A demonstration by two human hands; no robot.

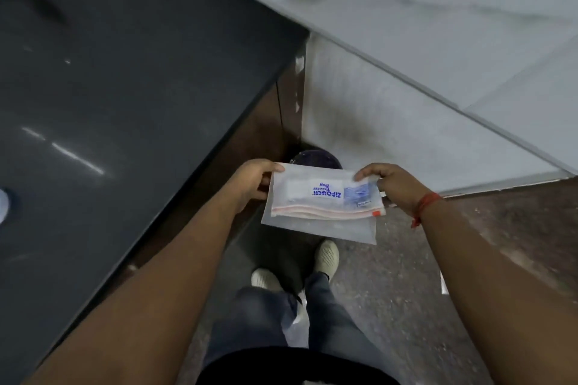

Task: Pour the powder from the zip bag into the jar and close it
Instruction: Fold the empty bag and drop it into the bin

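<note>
Holding the bag [323, 201] out flat in front, both forearms extended forward from the near edge of view. Left hand [250, 183] grips the bag's left edge, thumb on top at the far corner, fingers curled under. Right hand [392, 186] pinches the right edge, fingertips [362, 175] bent down onto the top face; a red thread [422, 206] circles that wrist.

Bag is in mid-air above the floor [406, 275], held roughly level, right of the surface [125, 87] and not touching it. Its zip strip, red-orange, runs along the near side, with a clear flap hanging nearer still. Plastic is translucent and flat-looking; blue print and a blue panel show on the top face, upside down from here. Whether powder is inside, cannot tell.

Surface is dark, smooth, glossy, with streaks of reflected light; its long edge runs diagonally from near left to far centre, brown side face below. A dark round object [316, 158] sits just beyond the bag at the floor corner, partly hidden. Pale wall [406, 119] meets the speckled brownish floor to the right. Open floor lies right of the bag.

Below: jeans [281, 322] and two pale shoes [327, 255] on the floor. A pale blurred item [3, 203] sits on the surface at the left frame edge.
</note>
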